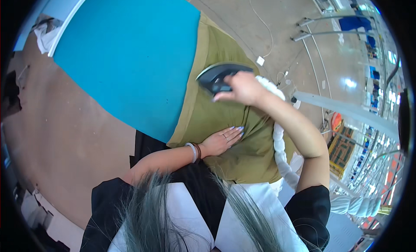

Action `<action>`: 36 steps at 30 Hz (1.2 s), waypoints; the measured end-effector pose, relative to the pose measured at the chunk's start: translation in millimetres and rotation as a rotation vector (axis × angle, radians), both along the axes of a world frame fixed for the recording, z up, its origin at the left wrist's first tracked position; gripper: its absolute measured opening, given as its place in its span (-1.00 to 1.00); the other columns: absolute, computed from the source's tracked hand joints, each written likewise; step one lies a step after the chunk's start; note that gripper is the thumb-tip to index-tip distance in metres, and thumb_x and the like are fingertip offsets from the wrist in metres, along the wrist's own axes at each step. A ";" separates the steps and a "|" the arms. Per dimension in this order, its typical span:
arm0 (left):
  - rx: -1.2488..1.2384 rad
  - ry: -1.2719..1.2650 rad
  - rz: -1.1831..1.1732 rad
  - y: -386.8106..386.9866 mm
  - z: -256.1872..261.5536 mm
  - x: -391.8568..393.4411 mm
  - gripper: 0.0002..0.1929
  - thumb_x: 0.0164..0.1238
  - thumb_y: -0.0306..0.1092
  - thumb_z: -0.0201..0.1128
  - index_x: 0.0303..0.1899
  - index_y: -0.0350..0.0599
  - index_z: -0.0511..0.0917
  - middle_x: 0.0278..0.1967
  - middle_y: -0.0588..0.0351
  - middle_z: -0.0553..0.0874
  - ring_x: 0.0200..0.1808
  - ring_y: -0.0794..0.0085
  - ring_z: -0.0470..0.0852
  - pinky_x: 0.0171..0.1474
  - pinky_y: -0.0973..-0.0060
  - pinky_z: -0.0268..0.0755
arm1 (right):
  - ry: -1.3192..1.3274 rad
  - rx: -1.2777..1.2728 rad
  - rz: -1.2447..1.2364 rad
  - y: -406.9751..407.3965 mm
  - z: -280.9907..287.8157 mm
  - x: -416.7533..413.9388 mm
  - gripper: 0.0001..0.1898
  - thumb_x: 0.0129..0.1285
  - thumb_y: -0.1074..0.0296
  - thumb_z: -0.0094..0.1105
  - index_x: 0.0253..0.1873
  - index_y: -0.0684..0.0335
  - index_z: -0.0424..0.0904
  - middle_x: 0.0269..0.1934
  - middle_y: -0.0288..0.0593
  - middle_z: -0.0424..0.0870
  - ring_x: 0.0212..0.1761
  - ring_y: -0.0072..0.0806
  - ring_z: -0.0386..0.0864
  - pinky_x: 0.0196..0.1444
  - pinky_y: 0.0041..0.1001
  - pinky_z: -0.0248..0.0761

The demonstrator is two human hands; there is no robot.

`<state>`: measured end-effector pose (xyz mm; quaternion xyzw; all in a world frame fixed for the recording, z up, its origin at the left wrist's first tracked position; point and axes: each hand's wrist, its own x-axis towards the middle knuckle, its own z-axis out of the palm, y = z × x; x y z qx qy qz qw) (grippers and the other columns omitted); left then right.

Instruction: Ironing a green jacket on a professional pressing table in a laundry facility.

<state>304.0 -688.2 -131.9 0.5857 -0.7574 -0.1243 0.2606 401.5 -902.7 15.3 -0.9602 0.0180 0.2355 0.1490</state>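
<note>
An olive-green garment (pixel 208 118) with a paler hem band is spread over the right end of a blue ironing board (pixel 130 57). My right hand (pixel 245 88) grips a dark steam iron (pixel 213 78), which rests on the garment near the hem band. The iron's tip points left, and its handle is mostly under my fingers. Lower down, my left hand (pixel 224 140) lies palm down on the cloth with nothing in it, beside some gathered folds. A white wrapped hose (pixel 279 138) runs behind my right forearm.
A cable with a white power socket (pixel 260 60) lies on the floor beyond the board. Metal garment racks (pixel 313 34) stand at right, near a pale bar (pixel 347 112). White cloth (pixel 45 37) hangs by the board's far left. A woven basket (pixel 343 148) is at right.
</note>
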 end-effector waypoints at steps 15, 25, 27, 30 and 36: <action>0.107 -0.028 -0.130 -2.5 -3.6 1.1 -0.36 0.40 -0.22 -0.05 0.46 -0.31 0.21 0.52 -0.13 0.21 0.56 0.20 0.16 0.60 0.27 -0.12 | 0.063 0.085 -0.182 45.2 92.9 8.5 -0.33 0.28 -0.28 0.19 -0.23 0.45 0.53 -0.57 0.10 0.61 -0.46 0.07 0.66 -0.37 -0.11 0.54; 0.073 -0.107 -0.091 -0.8 -7.3 -9.8 -0.38 0.42 -0.22 -0.10 0.46 -0.30 0.21 0.49 -0.08 0.27 0.54 0.20 0.19 0.59 0.26 -0.11 | -0.028 0.062 -0.240 55.8 -20.2 14.7 -0.28 0.26 -0.38 0.13 -0.29 0.40 0.54 -0.54 0.13 0.62 -0.42 0.09 0.65 -0.34 -0.08 0.53; 0.055 -0.098 -0.052 -3.0 -7.2 -9.5 -0.37 0.43 -0.23 -0.09 0.46 -0.34 0.20 0.52 -0.11 0.20 0.56 0.19 0.13 0.61 0.25 -0.17 | -0.042 0.053 -0.252 33.9 -27.3 24.2 -0.26 0.24 -0.41 0.12 -0.33 0.40 0.56 -0.53 0.14 0.63 -0.39 0.09 0.66 -0.31 -0.08 0.53; 0.051 -0.024 -0.049 -6.8 6.5 -0.9 -0.41 0.43 -0.27 -0.08 0.44 -0.30 0.24 0.49 -0.09 0.26 0.54 0.21 0.19 0.60 0.27 -0.10 | -0.095 -0.033 -0.291 -2.7 -29.7 38.9 -0.21 0.21 -0.46 0.09 -0.36 0.42 0.58 -0.49 0.18 0.65 -0.34 0.12 0.67 -0.26 -0.06 0.53; -0.207 0.531 -0.184 19.8 86.0 73.7 -0.50 0.36 -0.44 0.09 0.34 -0.23 0.37 0.37 -0.14 0.43 0.39 0.16 0.42 0.44 0.25 0.23 | -0.272 -0.291 -0.362 -59.1 3.4 53.9 -0.23 0.26 -0.42 0.09 -0.26 0.44 0.62 -0.45 0.22 0.67 -0.30 0.13 0.66 -0.21 -0.09 0.53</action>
